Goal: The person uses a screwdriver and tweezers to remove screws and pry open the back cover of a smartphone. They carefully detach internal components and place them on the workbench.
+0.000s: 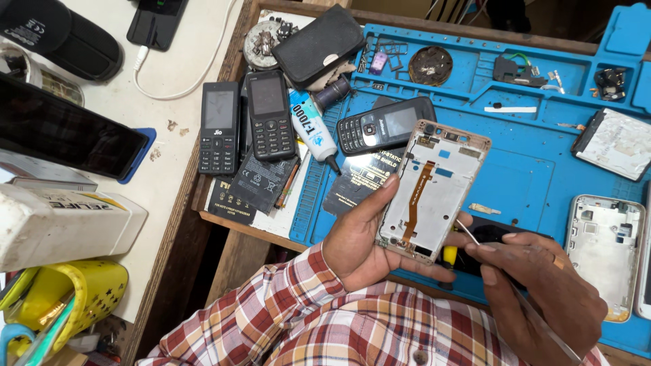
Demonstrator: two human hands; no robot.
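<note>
Left hand gripped an opened phone frame, thumb along its left edge, fingers wrapped under the bottom end. The frame was held up over the blue work mat, inner side facing the camera, with an orange ribbon cable running down its middle.

Right hand pinched a thin metal tool, probably tweezers, though the far end was hard to make out. Its tip sat just beside the frame's lower right edge, near touching.

Step in hand looked like picking at or prying something at the lower edge of the frame. Next move would call for a steady left grip and a fine, shallow tip placement; a slip could nick the ribbon cable.

Around it: two keypad phones and a loose battery lay on the left of the bench, a third keypad phone on the mat, a glue tube between them, and another stripped white frame on the right.
</note>
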